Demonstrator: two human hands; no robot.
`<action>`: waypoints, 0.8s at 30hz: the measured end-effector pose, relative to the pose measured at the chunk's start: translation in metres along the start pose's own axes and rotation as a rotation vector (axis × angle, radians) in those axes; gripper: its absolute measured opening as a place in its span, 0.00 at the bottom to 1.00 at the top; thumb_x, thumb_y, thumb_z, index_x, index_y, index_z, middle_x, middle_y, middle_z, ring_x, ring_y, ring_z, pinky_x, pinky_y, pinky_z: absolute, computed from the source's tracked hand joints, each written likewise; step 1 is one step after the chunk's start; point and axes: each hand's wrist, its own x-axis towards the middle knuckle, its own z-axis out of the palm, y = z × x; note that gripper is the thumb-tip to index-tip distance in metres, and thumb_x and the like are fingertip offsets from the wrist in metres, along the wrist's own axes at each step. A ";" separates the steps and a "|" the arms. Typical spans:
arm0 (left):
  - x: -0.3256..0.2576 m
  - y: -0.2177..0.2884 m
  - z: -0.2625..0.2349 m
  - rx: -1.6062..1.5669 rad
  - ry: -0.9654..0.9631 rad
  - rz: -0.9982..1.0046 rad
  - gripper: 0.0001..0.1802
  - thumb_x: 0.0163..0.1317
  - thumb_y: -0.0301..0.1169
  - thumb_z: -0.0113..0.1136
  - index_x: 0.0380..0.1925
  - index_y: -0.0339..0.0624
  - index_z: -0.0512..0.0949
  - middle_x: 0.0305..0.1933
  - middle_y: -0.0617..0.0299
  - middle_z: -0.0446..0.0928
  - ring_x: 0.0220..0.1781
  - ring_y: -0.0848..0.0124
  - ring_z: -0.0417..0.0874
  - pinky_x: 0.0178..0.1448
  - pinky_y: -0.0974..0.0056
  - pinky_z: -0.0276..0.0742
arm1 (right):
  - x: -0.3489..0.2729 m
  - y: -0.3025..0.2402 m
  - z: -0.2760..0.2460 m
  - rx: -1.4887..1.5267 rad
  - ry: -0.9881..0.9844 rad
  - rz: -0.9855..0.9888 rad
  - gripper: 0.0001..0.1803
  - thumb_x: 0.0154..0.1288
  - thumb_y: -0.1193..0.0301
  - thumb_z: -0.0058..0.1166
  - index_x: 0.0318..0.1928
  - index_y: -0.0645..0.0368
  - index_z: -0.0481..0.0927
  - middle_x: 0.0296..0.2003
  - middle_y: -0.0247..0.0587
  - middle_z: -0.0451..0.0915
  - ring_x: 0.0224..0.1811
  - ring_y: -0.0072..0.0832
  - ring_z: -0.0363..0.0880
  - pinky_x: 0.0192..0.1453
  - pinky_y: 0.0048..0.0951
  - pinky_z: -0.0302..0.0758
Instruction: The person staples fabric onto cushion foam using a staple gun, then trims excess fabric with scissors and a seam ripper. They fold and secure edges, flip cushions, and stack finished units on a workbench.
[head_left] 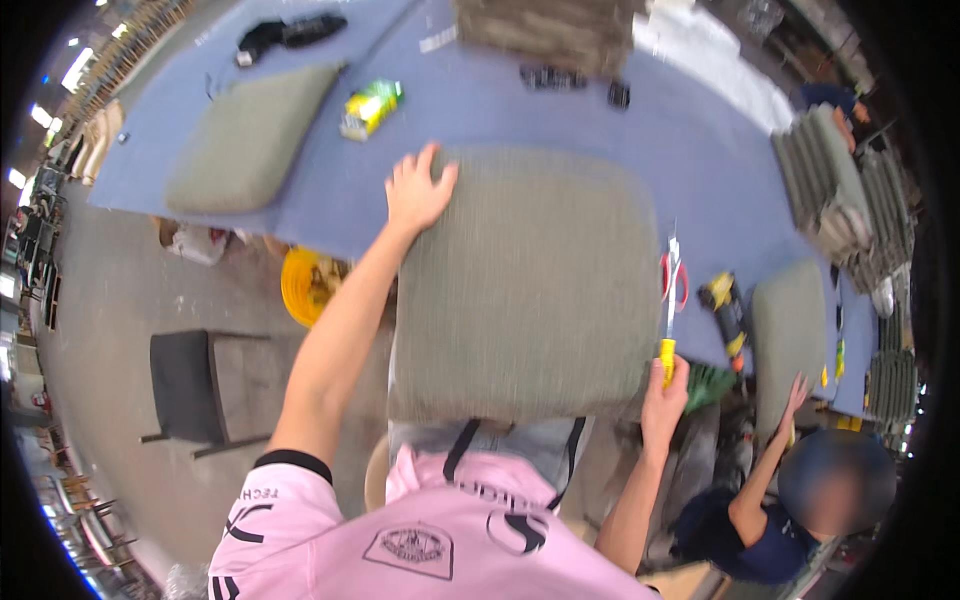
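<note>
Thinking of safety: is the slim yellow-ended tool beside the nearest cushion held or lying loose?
Held: the right hand grips the tool by its yellow end.

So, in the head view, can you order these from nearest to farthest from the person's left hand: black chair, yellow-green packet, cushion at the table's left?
1. Yellow-green packet: on the table, just beyond the left hand.
2. Cushion: also on the table, farther left.
3. Black chair: on the floor, lower left.
</note>
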 end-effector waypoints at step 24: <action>0.001 -0.009 0.004 -0.135 -0.023 0.030 0.36 0.71 0.59 0.56 0.73 0.55 0.75 0.66 0.48 0.81 0.76 0.53 0.73 0.85 0.40 0.52 | -0.021 -0.165 -0.051 -0.733 -0.640 -0.905 0.36 0.63 0.70 0.74 0.73 0.42 0.81 0.31 0.35 0.74 0.24 0.34 0.77 0.28 0.36 0.74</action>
